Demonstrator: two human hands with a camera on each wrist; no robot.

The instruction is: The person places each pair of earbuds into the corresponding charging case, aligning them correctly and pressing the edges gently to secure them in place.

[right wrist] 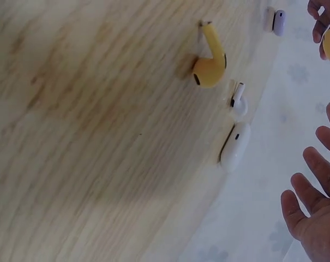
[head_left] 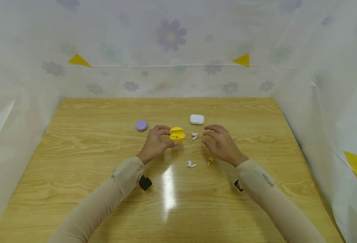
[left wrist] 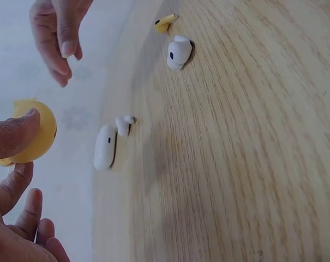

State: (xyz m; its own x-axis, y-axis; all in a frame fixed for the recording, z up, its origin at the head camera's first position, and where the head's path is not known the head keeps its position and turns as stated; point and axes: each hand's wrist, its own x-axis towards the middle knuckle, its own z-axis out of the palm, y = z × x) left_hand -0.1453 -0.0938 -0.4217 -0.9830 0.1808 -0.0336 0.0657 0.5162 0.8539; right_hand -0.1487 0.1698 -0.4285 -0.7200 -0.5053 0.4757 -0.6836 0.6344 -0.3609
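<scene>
A yellow earbud case point(head_left: 177, 135), its lid raised, is pinched between the thumb and fingers of my left hand point(head_left: 154, 143) above the table. Something small and dark shows inside it, too small to make out. To its right my right hand point(head_left: 222, 143) hovers with fingers spread and loosely bent, holding nothing. Below that hand a yellow earbud point(head_left: 210, 161) lies on the wood. One white earbud point(head_left: 195, 135) lies between the hands; another white earbud point(head_left: 191, 164) is nearer the front. In the left wrist view the thumb presses the rounded yellow shell point(left wrist: 45, 139).
Behind the hands a closed white earbud case point(head_left: 197, 119) rests on the wooden table point(head_left: 90, 135). A round purple case point(head_left: 141, 125) sits to the left of it. Flower-patterned sheeting point(head_left: 171, 35) hangs behind the table and along its sides.
</scene>
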